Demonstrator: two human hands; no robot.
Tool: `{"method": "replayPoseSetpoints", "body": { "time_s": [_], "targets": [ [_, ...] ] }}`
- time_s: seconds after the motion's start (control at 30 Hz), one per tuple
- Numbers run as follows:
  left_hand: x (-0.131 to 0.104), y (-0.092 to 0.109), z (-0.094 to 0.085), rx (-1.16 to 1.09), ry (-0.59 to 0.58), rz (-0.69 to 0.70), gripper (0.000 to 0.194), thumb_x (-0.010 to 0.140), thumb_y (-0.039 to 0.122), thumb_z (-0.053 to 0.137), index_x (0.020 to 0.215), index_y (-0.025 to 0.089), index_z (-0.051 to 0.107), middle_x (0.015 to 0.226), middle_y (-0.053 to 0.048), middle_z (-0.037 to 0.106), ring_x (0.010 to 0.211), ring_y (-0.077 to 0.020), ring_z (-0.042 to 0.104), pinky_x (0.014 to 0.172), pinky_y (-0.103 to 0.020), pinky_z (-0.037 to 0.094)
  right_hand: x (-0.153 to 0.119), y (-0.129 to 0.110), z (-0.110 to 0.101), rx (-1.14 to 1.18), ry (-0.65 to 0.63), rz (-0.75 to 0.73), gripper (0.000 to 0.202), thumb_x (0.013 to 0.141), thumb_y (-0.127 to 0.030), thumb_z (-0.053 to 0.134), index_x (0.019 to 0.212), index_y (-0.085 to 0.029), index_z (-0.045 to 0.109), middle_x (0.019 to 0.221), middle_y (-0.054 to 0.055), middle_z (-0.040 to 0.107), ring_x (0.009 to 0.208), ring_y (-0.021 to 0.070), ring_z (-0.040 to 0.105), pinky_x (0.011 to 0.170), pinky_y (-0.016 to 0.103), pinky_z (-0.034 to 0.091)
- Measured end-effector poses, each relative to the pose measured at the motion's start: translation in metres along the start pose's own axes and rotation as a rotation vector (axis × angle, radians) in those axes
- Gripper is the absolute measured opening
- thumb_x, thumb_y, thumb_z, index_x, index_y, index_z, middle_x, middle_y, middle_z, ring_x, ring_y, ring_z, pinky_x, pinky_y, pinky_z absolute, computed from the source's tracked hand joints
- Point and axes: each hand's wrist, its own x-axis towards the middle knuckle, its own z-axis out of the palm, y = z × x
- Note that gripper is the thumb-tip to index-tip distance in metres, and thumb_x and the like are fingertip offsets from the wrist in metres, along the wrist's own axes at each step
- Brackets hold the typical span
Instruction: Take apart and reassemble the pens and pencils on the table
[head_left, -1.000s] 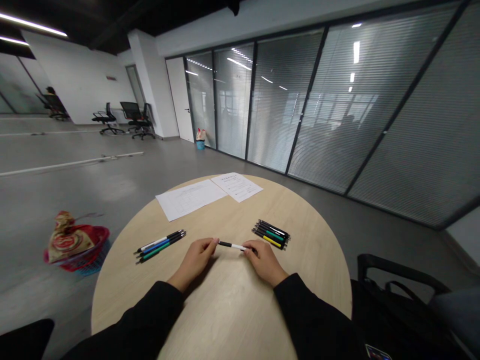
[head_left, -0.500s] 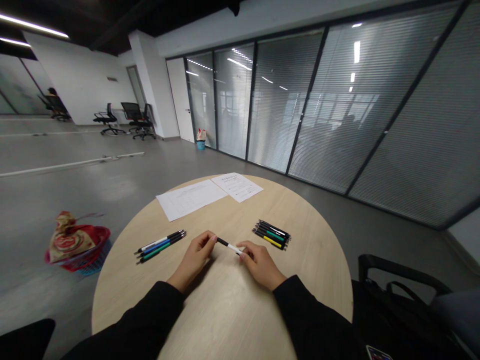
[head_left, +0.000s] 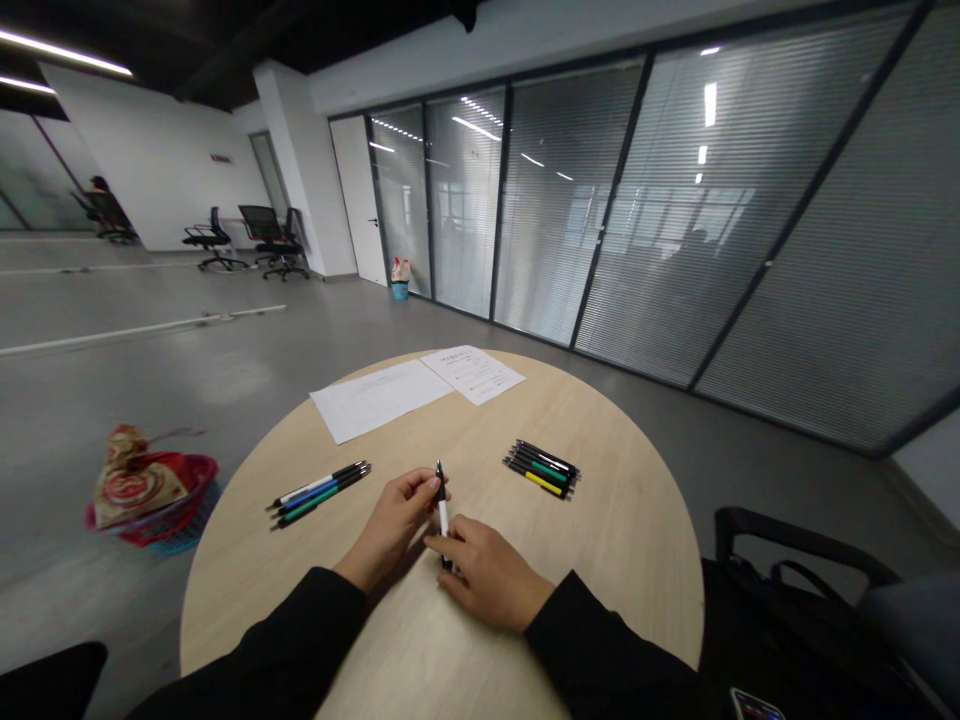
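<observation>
Round table (head_left: 615, 520); pen (head_left: 442, 505) between pen clusters (head_left: 541, 468)

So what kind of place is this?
Probably an open office: a glass partition wall with blinds, rolling office chairs on a bare floor, and a round table with pens and papers.

Grey floor (head_left: 187, 340), glass partitions (head_left: 675, 230)

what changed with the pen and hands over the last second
The black-and-white pen swung from lying crosswise between the hands to pointing away from the person. The right hand moved left and nearer the body, holding the pen's near end; the left hand kept its fingertip grip. Both pen groups and the papers stayed put.
</observation>
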Motion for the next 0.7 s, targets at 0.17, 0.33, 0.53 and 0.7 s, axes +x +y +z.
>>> {"method": "replayPoseSetpoints", "body": {
  "time_s": [0.17,0.33,0.53,0.7],
  "targets": [
    [-0.002,0.0,0.004,-0.054,0.022,-0.028,0.033,0.077,0.046,0.076,0.08,0.014,0.068,0.073,-0.003,0.065,0.061,-0.0109,0.051,0.056,-0.021,0.038,0.001,-0.001,0.002,-0.024,-0.016,-0.004,0.033,0.094,-0.023,0.063,0.127,-0.019,0.062,0.103,0.008,0.062,0.093,0.0201,0.06,0.085,0.031,0.05],
    [-0.003,0.0,0.004,-0.065,0.026,-0.041,0.034,0.078,0.048,0.073,0.082,0.015,0.064,0.072,-0.001,0.062,0.055,-0.009,0.045,0.05,-0.02,0.033,0.002,0.001,0.003,-0.006,0.0,-0.002,0.027,0.094,-0.022,0.063,0.121,-0.02,0.065,0.101,0.007,0.063,0.095,0.0202,0.06,0.086,0.03,0.048],
    [-0.004,0.005,0.003,-0.057,0.055,-0.018,0.036,0.077,0.049,0.074,0.081,0.015,0.061,0.071,0.001,0.06,0.054,-0.0088,0.046,0.05,-0.02,0.034,0.001,0.003,0.001,0.031,0.031,0.03,0.026,0.093,-0.018,0.061,0.118,-0.023,0.064,0.1,0.005,0.064,0.094,0.0193,0.061,0.087,0.029,0.047],
    [-0.003,0.001,0.004,-0.051,-0.001,-0.005,0.036,0.078,0.049,0.073,0.08,0.018,0.056,0.064,0.004,0.055,0.057,-0.0104,0.051,0.056,-0.022,0.041,0.001,0.009,-0.001,0.078,0.139,0.203,0.042,0.091,-0.02,0.061,0.131,-0.021,0.049,0.102,0.005,0.068,0.093,0.0208,0.063,0.083,0.03,0.046]
  ]
}}
